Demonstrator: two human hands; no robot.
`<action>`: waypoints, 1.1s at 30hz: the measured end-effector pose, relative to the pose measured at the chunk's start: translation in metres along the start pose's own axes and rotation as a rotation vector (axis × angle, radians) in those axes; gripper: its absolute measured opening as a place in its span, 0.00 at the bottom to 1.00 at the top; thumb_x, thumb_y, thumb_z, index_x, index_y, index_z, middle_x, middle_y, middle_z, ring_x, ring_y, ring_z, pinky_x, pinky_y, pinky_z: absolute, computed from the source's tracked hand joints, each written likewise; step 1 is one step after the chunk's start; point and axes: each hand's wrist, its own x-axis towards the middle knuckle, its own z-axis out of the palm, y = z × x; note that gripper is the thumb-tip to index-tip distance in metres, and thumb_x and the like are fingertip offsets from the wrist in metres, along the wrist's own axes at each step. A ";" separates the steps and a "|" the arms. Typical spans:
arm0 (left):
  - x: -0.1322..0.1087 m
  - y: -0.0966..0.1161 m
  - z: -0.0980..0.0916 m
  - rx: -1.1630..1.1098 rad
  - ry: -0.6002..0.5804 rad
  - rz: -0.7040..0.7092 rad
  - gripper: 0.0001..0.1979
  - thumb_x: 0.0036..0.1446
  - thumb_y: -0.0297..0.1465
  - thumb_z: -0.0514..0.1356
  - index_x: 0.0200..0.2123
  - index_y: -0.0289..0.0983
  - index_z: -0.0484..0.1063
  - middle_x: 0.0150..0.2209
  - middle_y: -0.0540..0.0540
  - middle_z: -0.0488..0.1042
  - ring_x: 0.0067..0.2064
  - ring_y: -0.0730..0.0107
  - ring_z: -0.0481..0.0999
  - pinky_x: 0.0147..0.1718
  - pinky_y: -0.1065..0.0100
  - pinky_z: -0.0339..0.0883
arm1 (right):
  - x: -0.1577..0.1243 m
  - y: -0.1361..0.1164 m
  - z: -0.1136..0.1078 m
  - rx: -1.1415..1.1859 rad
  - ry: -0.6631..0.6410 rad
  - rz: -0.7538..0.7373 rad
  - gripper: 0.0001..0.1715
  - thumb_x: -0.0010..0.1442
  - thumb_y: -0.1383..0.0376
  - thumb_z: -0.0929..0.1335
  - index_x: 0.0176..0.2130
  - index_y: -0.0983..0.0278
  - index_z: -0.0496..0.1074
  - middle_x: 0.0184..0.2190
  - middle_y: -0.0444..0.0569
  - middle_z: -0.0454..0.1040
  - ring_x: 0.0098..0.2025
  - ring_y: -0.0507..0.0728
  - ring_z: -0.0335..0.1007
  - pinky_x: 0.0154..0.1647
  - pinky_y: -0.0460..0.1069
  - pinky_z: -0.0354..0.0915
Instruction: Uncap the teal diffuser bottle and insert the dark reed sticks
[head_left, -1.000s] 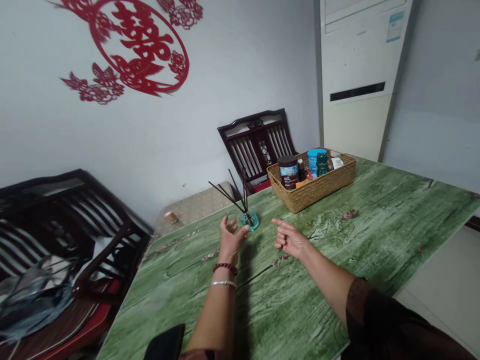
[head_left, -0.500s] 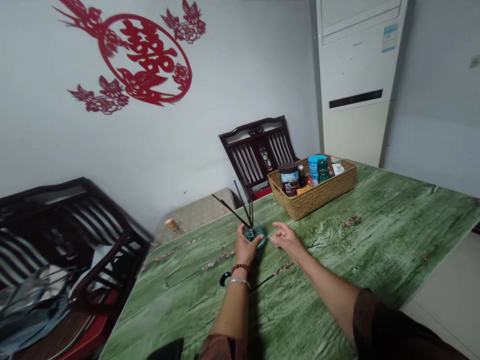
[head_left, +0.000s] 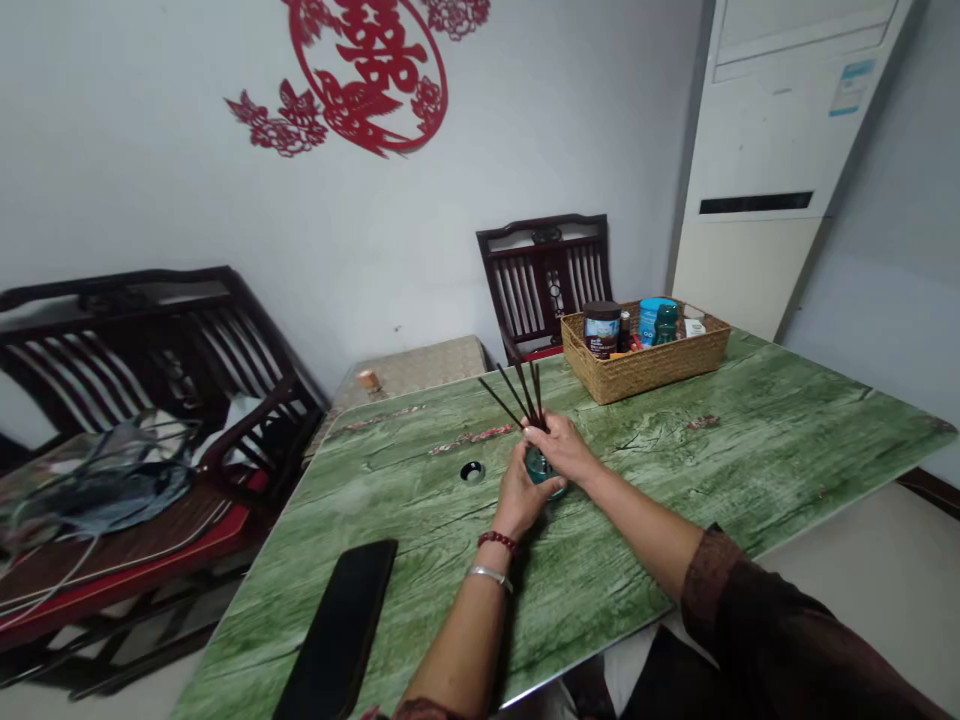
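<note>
On the green table stands a small teal glass bottle (head_left: 538, 465) with several dark reed sticks (head_left: 517, 392) fanning up out of its neck. My left hand (head_left: 525, 492) is wrapped round the bottle's left side, thumb across the front. The fingers of my right hand (head_left: 561, 446) are closed round the bases of the sticks, just above the bottle. Those fingers partly hide the bottle's neck. A small round black cap or ring (head_left: 472, 472) lies on the table left of the bottle.
A wicker basket (head_left: 660, 376) with jars and packets stands at the back right of the green table (head_left: 780, 450). A black phone (head_left: 337, 625) lies at the front left. Dark wooden chairs (head_left: 545, 285) stand beyond, near a low side table (head_left: 427, 362).
My right hand has moved left from beside the bottle and closed on the sticks. My left hand still holds the bottle. The camera view has shifted, and the phone now shows more fully.
</note>
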 end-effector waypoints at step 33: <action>0.026 0.002 -0.079 0.478 0.063 -0.023 0.20 0.64 0.44 0.53 0.52 0.42 0.73 0.38 0.45 0.74 0.40 0.60 0.76 0.45 0.55 0.71 | -0.051 0.097 -0.165 -1.302 -0.053 0.287 0.15 0.70 0.63 0.63 0.50 0.66 0.74 0.46 0.60 0.78 0.45 0.65 0.76 0.41 0.54 0.68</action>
